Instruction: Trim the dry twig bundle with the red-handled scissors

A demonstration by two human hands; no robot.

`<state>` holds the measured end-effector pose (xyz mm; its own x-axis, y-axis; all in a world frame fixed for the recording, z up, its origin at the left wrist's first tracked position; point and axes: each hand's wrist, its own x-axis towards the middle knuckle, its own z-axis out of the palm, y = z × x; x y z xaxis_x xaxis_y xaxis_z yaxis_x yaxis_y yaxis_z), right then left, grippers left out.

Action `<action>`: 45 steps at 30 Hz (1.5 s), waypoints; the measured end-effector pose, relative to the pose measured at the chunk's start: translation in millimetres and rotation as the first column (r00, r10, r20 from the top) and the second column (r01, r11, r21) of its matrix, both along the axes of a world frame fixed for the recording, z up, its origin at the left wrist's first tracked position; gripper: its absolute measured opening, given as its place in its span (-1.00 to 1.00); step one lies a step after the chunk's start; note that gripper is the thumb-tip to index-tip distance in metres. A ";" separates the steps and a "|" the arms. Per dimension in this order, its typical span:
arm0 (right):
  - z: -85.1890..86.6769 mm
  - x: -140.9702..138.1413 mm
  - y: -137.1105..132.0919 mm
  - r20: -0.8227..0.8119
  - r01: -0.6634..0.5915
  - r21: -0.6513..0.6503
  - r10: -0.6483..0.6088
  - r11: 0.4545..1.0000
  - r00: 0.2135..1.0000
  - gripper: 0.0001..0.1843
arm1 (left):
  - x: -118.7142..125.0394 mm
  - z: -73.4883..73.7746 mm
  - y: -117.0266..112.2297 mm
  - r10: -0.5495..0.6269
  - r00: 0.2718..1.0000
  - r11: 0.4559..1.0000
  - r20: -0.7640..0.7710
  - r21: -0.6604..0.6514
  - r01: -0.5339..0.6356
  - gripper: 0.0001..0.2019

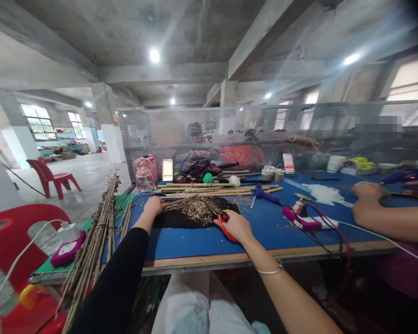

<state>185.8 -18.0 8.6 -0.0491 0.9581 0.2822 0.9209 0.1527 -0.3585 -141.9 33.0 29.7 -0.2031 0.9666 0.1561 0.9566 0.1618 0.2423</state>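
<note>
My left hand is closed around the ends of a few thin brown twigs, which point right over a black mat. My right hand grips red-handled pruning shears, their dark blades reaching up and left. Between the two hands lies a heap of short cut twig pieces on the black mat. The blade tips are at the right side of this heap; whether they touch a twig I cannot tell.
A tied bundle of long twigs leans over the table's left edge, near a purple power socket. Bamboo sticks lie behind the heap. A blue glue gun and a purple power strip sit right, by a co-worker's arm.
</note>
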 end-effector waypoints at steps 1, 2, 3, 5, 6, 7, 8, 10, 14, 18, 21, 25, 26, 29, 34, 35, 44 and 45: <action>-0.4 0.5 0.0 -0.015 0.005 0.006 -0.005 1.000 1.000 -0.56 | 2.5 -0.5 0.9 -0.005 1.000 1.000 -0.010 -0.016 0.004 -0.77; -0.8 0.9 -0.1 -0.032 0.008 0.012 -0.007 1.000 0.999 -0.58 | 4.3 -0.9 1.4 -0.001 1.000 1.000 -0.017 -0.027 0.000 -0.78; -1.1 1.3 -0.2 -0.048 0.009 0.020 -0.008 1.000 0.999 -0.60 | 5.4 -1.1 1.4 0.009 1.000 0.999 -0.017 -0.031 -0.009 -0.79; -1.5 1.5 -0.4 -0.070 0.008 0.033 -0.006 0.999 0.998 -0.61 | 5.6 -1.2 0.5 0.028 1.000 0.999 -0.011 -0.024 -0.028 -0.79; -1.6 1.3 -0.5 -0.073 0.011 0.033 -0.008 0.999 0.997 -0.61 | 5.0 -1.1 -0.3 0.026 1.000 0.999 -0.013 -0.023 -0.026 -0.78; -1.6 1.0 -0.5 -0.071 0.015 0.028 -0.013 0.999 0.997 -0.60 | 4.2 -1.0 -1.1 0.017 1.000 1.000 -0.019 -0.025 -0.017 -0.77; -1.6 0.7 -0.5 -0.068 0.020 0.021 -0.019 1.000 0.998 -0.60 | 3.4 -1.1 -1.9 0.000 1.000 1.000 -0.027 -0.029 -0.001 -0.77; -1.7 0.2 -0.1 -0.063 0.025 0.009 -0.024 1.000 0.998 -0.60 | 2.2 -1.6 -2.8 -0.037 0.998 0.999 -0.049 -0.040 0.035 -0.76; -3.9 1.4 1.5 -0.101 0.010 0.053 -0.005 0.999 0.995 -0.63 | 0.8 -1.9 -1.1 -0.050 0.995 0.998 -0.085 -0.051 0.046 -0.77; -6.1 2.9 3.4 -0.162 0.012 0.091 0.003 0.996 0.987 -0.63 | -3.2 9.8 1.6 -0.067 0.991 0.997 -0.119 -0.035 0.063 -0.75; -6.4 2.3 4.0 -0.172 0.036 0.082 -0.021 0.996 0.985 -0.59 | -1.6 27.4 -0.5 -0.074 0.988 0.994 -0.132 0.072 0.084 -0.73; -6.1 0.8 3.7 -0.162 0.059 0.068 -0.048 0.996 0.986 -0.54 | 30.2 40.6 -11.5 -0.084 0.992 0.965 -0.097 0.239 0.105 -0.71; -6.1 0.7 3.6 -0.163 0.061 0.067 -0.050 0.996 0.985 -0.53 | 43.9 38.9 -15.8 -0.126 0.989 0.962 -0.073 0.235 0.139 -0.71; -6.9 0.9 3.7 -0.158 0.064 0.067 -0.053 0.996 0.986 -0.51 | 89.4 22.8 -31.2 -0.304 0.952 0.924 -0.038 0.232 0.304 -0.72; -10.1 2.7 5.8 -0.154 0.057 0.103 -0.041 0.993 0.987 -0.48 | 138.0 -10.5 -52.1 -0.545 0.837 0.822 0.044 0.226 0.523 -0.67; -10.7 3.0 6.3 -0.152 0.055 0.112 -0.038 0.992 0.988 -0.48 | 140.8 -14.4 -53.8 -0.548 0.835 0.821 0.051 0.228 0.524 -0.64; -11.6 2.9 8.5 -0.124 0.062 0.105 -0.049 0.993 0.991 -0.45 | 129.5 -13.7 -39.1 -0.504 0.822 0.791 0.263 0.523 0.318 -0.76; -10.7 2.6 8.0 -0.121 0.064 0.094 -0.052 0.994 0.991 -0.45 | 130.0 -12.0 -34.6 -0.507 0.795 0.779 0.333 0.573 0.257 -0.75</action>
<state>188.4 -10.0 -2.1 0.0451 0.9261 0.3745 0.8814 0.1396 -0.4514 -11.8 -1.6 17.7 0.0011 0.7978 0.6029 0.6691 -0.4487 0.5925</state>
